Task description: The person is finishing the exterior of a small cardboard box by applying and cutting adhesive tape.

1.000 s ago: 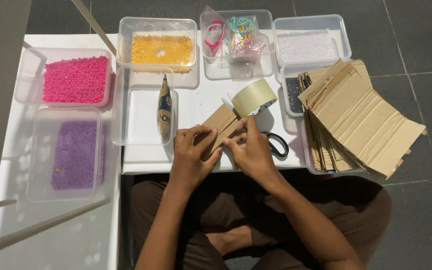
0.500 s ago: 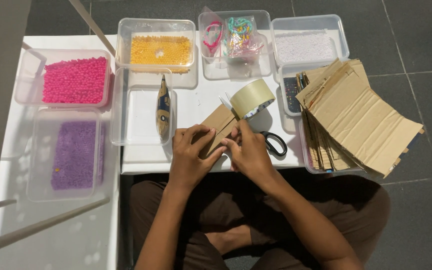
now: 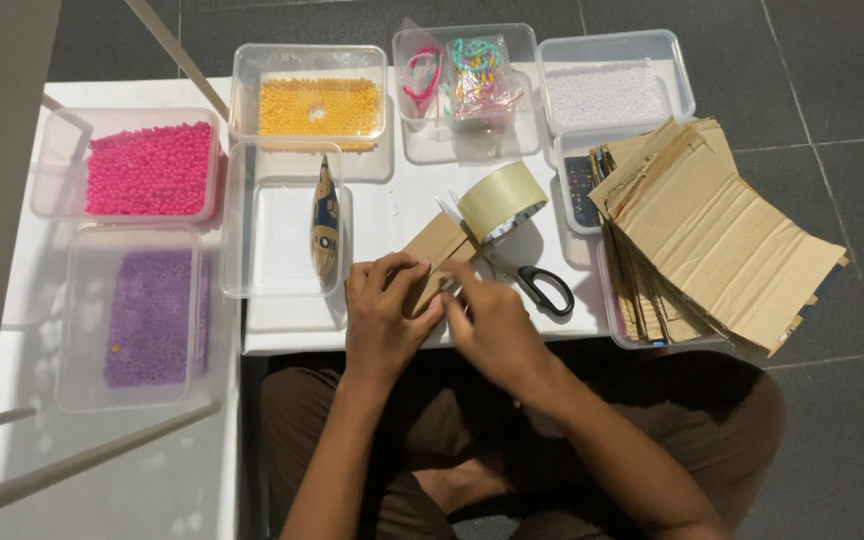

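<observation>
My left hand (image 3: 384, 318) and my right hand (image 3: 492, 330) both grip a small folded piece of brown cardboard (image 3: 432, 245) at the near edge of the white table (image 3: 392, 205). The fingers press together on its lower end, hiding most of it. A roll of beige tape (image 3: 500, 200) stands on edge just beyond the cardboard, and a strip from it seems to run onto the piece. Black-handled scissors (image 3: 542, 288) lie to the right of my right hand.
Clear tubs hold pink beads (image 3: 149, 168), purple beads (image 3: 152, 315), yellow beads (image 3: 317, 108), white beads (image 3: 607, 95) and coloured trinkets (image 3: 467, 75). A tub (image 3: 272, 240) with a slim packet stands left of my hands. Flat cardboard sheets (image 3: 712, 235) are stacked at right.
My right hand has slid leftward and closer to my left hand over the cardboard piece. The tape roll and scissors have not moved.
</observation>
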